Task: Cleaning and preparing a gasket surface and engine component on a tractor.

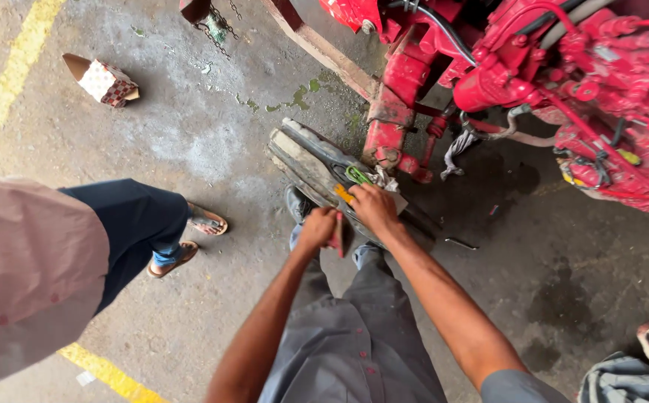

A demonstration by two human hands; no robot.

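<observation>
Stained concrete workshop floor (212, 142) with yellow painted lines, seen from above. Both hands work at a long, dirty metal part (313, 164) lying on the floor just ahead of the person's feet. The left hand (318, 228) is clenched around a small red-handled tool (339, 235), held upright near the part's closer end. The right hand (373, 205) presses down on the part beside a rag (384, 181) and a green-handled tool (356, 175), probably to steady it. Beyond the right hand stands a red engine (563, 82), hoses exposed. Left of the left hand, a bystander's sandalled feet (190, 239); farther off, an open patterned carton (104, 80).
</observation>
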